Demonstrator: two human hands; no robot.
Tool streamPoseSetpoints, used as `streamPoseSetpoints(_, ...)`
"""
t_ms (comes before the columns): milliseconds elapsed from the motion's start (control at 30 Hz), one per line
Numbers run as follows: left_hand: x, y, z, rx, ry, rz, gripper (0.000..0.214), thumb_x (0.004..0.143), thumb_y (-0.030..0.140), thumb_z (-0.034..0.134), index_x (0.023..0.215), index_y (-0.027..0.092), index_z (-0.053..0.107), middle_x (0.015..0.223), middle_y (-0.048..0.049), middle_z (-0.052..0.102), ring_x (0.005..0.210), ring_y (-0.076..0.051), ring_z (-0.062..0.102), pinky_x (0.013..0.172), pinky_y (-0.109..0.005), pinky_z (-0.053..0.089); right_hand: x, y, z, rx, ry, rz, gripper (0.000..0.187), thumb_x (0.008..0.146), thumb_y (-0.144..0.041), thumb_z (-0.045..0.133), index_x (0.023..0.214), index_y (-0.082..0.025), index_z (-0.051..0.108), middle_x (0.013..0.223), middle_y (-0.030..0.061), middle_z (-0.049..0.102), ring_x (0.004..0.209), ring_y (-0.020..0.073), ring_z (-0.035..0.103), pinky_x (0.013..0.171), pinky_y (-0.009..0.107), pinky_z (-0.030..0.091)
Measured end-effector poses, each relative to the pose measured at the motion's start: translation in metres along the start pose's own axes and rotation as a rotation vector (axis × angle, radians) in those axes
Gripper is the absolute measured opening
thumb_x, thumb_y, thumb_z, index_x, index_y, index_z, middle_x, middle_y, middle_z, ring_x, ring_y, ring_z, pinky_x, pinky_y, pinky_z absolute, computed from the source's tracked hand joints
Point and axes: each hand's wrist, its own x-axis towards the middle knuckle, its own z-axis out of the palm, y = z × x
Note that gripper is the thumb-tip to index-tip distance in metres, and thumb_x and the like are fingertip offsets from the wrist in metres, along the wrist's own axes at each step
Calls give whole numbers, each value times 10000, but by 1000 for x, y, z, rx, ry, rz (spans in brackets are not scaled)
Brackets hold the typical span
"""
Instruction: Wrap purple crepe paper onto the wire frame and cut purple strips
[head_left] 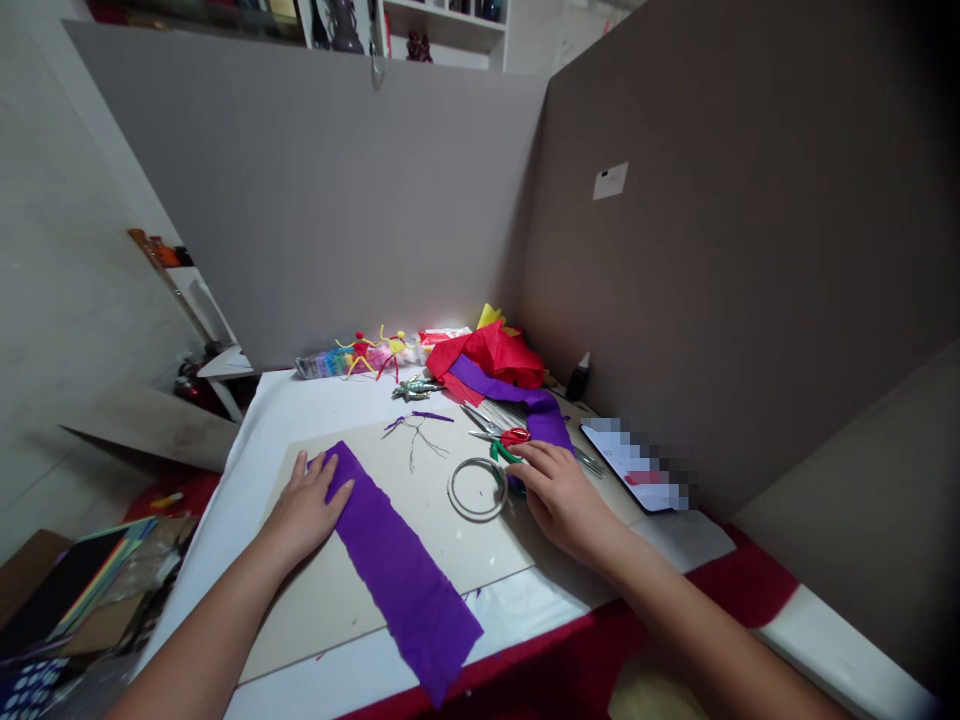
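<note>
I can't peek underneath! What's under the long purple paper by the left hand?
The purple crepe paper lies on a beige board, its lower end on a white sheet. What's directly beneath is covered and can't be seen.

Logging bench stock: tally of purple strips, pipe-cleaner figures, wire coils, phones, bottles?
Purple paper strips: 2
Pipe-cleaner figures: 2
Wire coils: 1
Phones: 1
Black bottles: 1
Total: 7
</note>
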Motion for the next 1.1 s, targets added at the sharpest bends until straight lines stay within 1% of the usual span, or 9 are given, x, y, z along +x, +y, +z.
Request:
streamPoseSetpoints(100, 0, 1, -1, 0, -8, 0, 673, 861, 476, 320, 1379, 46, 337, 1459, -166, 287, 1375, -330, 5, 1105, -432, 180, -7, -26, 4, 61, -15, -76, 334, 817, -72, 410, 1098, -120, 584, 1201, 161, 567, 1150, 229, 486, 966, 425, 401)
streamPoseSetpoints(200, -1, 2, -1, 3, -12, -9, 673, 863, 476, 319, 1380, 45, 334, 1462, -167, 281, 1374, -332, 0, 1107, -432, 177, -14, -54, 12, 155, -150, -198, 390, 854, -175, 469, 1242, -180, 504, 1247, 77, 566, 1159, 147, 504, 970, 264, 430)
streamPoseSetpoints(367, -1, 0, -4, 18, 1, -37, 664, 864, 476, 322, 1371, 47, 353, 1458, -150, 300, 1376, -335, 22, 1111, -423, 177, -26, -72, 20, 232, -297, -166, 532, 875, -389, 485, 1319, -98, 440, 1343, 163, 466, 1271, 263, 391, 1060, 414, 344)
streamPoseSetpoints(533, 2, -4, -6, 33, 14, -98, 674, 856, 475, 340, 1354, 23, 376, 1441, -159, 328, 1374, -346, 41, 1114, -414, 179, -53, -72, 5, 259, -328, -184, 491, 884, -283, 482, 1351, -154, 400, 1354, 122, 465, 1275, 227, 393, 1065, 396, 349)
streamPoseSetpoints(600, 3, -5, -6, 37, 20, -119, 670, 855, 473, 343, 1350, 22, 384, 1434, -158, 340, 1373, -346, 54, 1114, -408, 181, -66, -73, 1, 258, -304, -192, 481, 881, -236, 477, 1350, -162, 396, 1359, 109, 460, 1282, 213, 382, 1057, 373, 366)
streamPoseSetpoints(733, 3, -8, -5, 53, 36, -167, 654, 859, 464, 335, 1344, 29, 397, 1425, -159, 355, 1374, -341, 69, 1115, -401, 181, -88, -73, 7, 128, -88, -78, 469, 867, -162, 470, 1329, -116, 408, 1289, 141, 520, 1262, 228, 407, 1010, 392, 420)
streamPoseSetpoints(800, 4, -11, -5, 62, 42, -193, 650, 860, 464, 334, 1339, 29, 404, 1423, -161, 358, 1374, -342, 68, 1118, -398, 173, -93, -77, 13, 92, -90, -70, 459, 866, -174, 476, 1317, -108, 424, 1265, 142, 540, 1236, 224, 438, 991, 377, 441)
streamPoseSetpoints(967, 7, -18, -5, 74, 56, -264, 656, 855, 473, 343, 1332, 29, 413, 1415, -175, 367, 1368, -359, 82, 1116, -405, 172, -82, -99, 20, 35, -154, -199, 506, 852, -284, 518, 1305, -71, 443, 1313, 155, 500, 1228, 267, 446, 955, 398, 468)
streamPoseSetpoints(1100, 7, -22, -4, 78, 69, -311, 658, 857, 486, 343, 1341, 44, 407, 1411, -177, 371, 1364, -366, 101, 1105, -414, 199, -73, -107, 21, 167, -160, -335, 465, 865, -359, 504, 1265, -122, 495, 1256, 100, 565, 1184, 218, 493, 992, 351, 440)
